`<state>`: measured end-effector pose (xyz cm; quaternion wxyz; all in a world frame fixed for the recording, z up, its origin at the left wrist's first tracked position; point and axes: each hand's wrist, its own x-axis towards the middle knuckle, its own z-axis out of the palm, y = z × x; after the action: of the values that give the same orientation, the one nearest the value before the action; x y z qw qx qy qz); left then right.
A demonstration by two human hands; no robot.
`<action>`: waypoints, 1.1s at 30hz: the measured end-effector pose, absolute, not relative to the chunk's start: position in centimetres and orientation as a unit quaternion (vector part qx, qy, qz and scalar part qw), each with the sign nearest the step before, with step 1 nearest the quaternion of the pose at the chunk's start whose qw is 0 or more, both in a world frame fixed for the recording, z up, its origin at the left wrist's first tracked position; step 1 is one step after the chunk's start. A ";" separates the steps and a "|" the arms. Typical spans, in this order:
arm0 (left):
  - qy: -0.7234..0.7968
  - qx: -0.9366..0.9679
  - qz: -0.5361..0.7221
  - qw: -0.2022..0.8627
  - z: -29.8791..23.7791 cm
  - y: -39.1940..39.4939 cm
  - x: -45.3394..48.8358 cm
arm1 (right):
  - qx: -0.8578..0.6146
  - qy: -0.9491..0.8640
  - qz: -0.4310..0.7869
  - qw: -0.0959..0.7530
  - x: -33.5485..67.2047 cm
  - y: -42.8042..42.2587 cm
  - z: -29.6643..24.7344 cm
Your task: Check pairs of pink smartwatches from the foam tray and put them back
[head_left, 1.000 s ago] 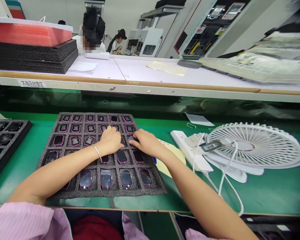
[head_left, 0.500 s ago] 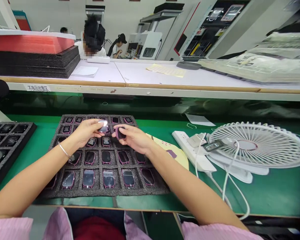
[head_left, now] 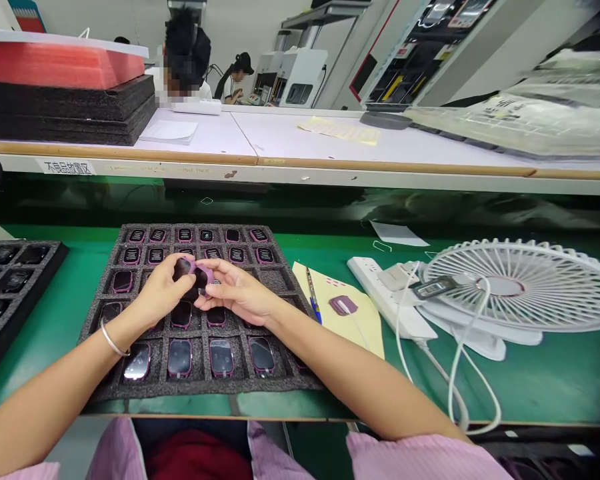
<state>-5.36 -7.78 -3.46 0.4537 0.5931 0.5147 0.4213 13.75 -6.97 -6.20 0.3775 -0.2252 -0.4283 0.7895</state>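
My left hand (head_left: 163, 290) pinches a purple-framed smartwatch body (head_left: 182, 268) with a dark screen. Right beside it, my right hand (head_left: 240, 290) grips a second purple smartwatch body (head_left: 203, 279) between thumb and fingers. The two watch bodies are close together; fingers partly cover both, and whether they touch I cannot tell. Below the hands lies a dark grey foam tray (head_left: 205, 388) with rows of compartments, most holding purple smartwatch bodies. Several in the far rows show white text on their screens; those in the front row look glossy.
To the left is another foam tray (head_left: 55, 267) with black watches. On the right lie yellow paper (head_left: 365, 313) with a pen (head_left: 314, 297) and a purple charging pad (head_left: 343, 305), a white power strip (head_left: 387, 293), cables and a white fan (head_left: 520, 287). A shelf (head_left: 280, 143) spans behind; people sit beyond.
Both hands have moved left and nearer to me, bringing their two watch bodies closer together. The left one's bright reflection is gone. The view has shifted slightly.
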 end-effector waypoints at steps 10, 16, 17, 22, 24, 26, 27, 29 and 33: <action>0.522 0.630 0.434 0.376 -4.0 -9.2 -5.2 | -0.180 -0.409 0.808 0.384 14.3 -7.2 -6.5; 0.522 0.634 0.435 0.369 -3.7 -9.6 -4.9 | -0.181 -0.403 0.803 0.400 14.6 -7.4 -5.9; 0.519 0.634 0.437 0.371 -3.7 -9.7 -4.8 | -0.181 -0.405 0.803 0.397 14.7 -7.4 -5.9; 0.505 0.641 0.443 0.370 -3.4 -10.3 -4.6 | -0.174 -0.417 0.804 0.386 14.9 -7.7 -5.8; 0.504 0.644 0.443 0.368 -3.1 -10.4 -4.5 | -0.172 -0.416 0.804 0.388 14.9 -7.8 -5.6; 0.502 0.646 0.445 0.365 -2.9 -10.6 -4.5 | -0.166 -0.416 0.806 0.387 15.0 -7.8 -5.5; 0.503 0.646 0.446 0.362 -2.8 -10.6 -4.5 | -0.163 -0.417 0.807 0.385 15.0 -7.8 -5.5; 0.507 0.644 0.445 0.361 -2.7 -10.7 -4.5 | -0.161 -0.422 0.808 0.378 15.1 -7.8 -5.4; 0.520 0.629 0.441 0.374 -2.5 -10.8 -4.5 | -0.169 -0.430 0.806 0.370 15.2 -7.9 -5.4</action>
<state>-4.55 -10.79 -2.50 0.3737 0.6287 0.5203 0.4408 15.18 -7.85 -5.43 0.3700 -0.1693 -0.4296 0.8061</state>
